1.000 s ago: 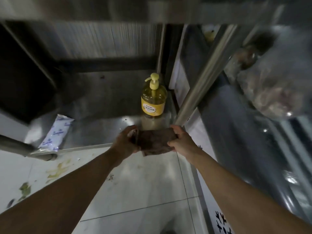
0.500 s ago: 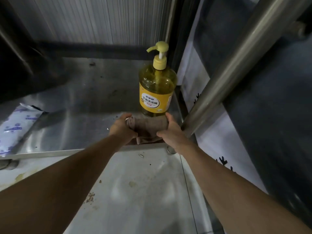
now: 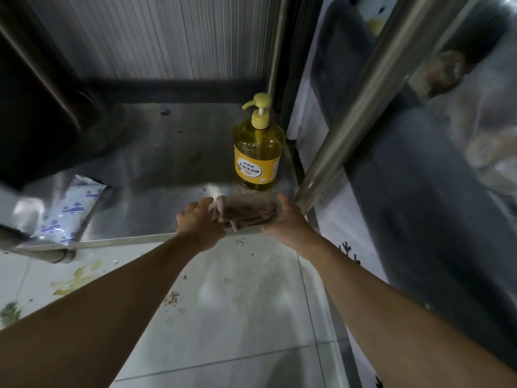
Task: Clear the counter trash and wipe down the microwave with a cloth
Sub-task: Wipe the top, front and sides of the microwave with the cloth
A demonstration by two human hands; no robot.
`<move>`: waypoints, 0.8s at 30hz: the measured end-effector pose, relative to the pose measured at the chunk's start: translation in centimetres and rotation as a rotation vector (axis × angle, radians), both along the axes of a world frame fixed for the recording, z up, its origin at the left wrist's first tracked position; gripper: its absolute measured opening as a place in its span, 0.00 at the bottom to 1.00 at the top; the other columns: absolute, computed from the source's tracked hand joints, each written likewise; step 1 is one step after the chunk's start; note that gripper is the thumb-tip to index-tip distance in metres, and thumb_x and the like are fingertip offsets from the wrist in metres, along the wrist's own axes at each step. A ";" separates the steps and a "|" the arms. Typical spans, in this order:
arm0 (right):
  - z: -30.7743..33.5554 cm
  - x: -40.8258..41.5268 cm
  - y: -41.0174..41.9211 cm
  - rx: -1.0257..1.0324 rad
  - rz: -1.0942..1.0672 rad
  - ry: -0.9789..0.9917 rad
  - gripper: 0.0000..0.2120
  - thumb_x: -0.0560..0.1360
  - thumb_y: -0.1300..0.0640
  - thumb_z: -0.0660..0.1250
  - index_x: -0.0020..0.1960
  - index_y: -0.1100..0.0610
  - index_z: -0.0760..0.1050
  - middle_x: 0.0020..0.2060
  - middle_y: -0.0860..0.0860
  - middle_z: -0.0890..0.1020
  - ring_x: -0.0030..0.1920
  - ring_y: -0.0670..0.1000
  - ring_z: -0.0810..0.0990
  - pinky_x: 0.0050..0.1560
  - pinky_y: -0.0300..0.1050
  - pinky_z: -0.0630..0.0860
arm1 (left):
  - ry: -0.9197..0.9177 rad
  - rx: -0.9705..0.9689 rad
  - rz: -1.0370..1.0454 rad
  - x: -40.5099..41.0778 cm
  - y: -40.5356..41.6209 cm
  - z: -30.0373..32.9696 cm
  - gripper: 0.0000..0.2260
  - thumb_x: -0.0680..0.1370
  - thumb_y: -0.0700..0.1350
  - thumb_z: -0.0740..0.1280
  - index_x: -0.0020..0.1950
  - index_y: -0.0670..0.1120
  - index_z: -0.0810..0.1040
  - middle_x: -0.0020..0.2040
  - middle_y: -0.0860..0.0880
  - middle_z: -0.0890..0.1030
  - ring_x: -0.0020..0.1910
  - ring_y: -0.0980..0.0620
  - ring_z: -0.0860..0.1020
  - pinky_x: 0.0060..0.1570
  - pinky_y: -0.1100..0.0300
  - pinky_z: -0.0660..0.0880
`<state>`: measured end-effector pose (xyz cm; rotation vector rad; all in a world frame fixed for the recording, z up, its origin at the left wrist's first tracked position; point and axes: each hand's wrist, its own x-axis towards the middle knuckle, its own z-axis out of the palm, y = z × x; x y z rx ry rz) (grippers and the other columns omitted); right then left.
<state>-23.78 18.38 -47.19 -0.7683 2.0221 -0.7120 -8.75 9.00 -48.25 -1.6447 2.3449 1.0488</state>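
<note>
1. Steel shelf (image 3: 156, 169) fills the view beyond my hands, low under the counter; since half a second ago my view has pulled back a little, so more of the floor tiles (image 3: 237, 317) shows beneath my forearms.
2. Dish soap bottle (image 3: 257, 152) stands upright just past my right hand, close behind the cloth but apart from it.
3. Left of my left hand, well apart, a white printed packet (image 3: 71, 208) lies flat on the shelf, possibly trash I have yet to clear.
4. My left hand (image 3: 200, 221) and right hand (image 3: 285, 222) flank the folded brown cloth (image 3: 246, 212), which now rests at the shelf's front edge between them. Both hands' fingers curl against its ends; a second ago they held it up in front of the shelf.
5. I judge the cloth is being stowed, so the wiping is probably over.
</note>
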 end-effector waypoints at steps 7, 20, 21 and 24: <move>13.0 2.5 4.5 0.037 0.007 0.008 0.35 0.71 0.58 0.70 0.73 0.51 0.57 0.68 0.55 0.64 0.68 0.57 0.65 0.64 0.49 0.69 | 0.034 0.099 0.001 2.7 4.4 12.8 0.35 0.71 0.43 0.73 0.74 0.48 0.61 0.71 0.41 0.67 0.69 0.41 0.65 0.68 0.52 0.64; 36.8 6.6 10.3 -0.025 -0.108 0.046 0.36 0.66 0.57 0.74 0.70 0.53 0.62 0.64 0.49 0.67 0.67 0.53 0.66 0.53 0.41 0.73 | 0.193 0.146 -0.088 6.5 10.3 38.4 0.26 0.73 0.38 0.71 0.69 0.45 0.67 0.64 0.44 0.74 0.62 0.45 0.73 0.59 0.55 0.73; 38.5 6.7 10.6 -0.039 -0.117 0.051 0.36 0.69 0.59 0.73 0.71 0.53 0.60 0.65 0.48 0.65 0.66 0.52 0.67 0.49 0.37 0.73 | 0.194 0.142 -0.106 6.6 10.6 40.1 0.25 0.73 0.38 0.70 0.68 0.44 0.67 0.63 0.43 0.75 0.61 0.45 0.74 0.58 0.55 0.74; 43.2 6.2 11.3 -0.048 -0.141 0.100 0.39 0.71 0.60 0.71 0.76 0.53 0.54 0.71 0.51 0.62 0.71 0.53 0.63 0.63 0.45 0.68 | 0.218 0.143 -0.119 6.6 11.1 44.4 0.25 0.74 0.42 0.70 0.69 0.45 0.66 0.60 0.44 0.75 0.56 0.46 0.75 0.54 0.54 0.76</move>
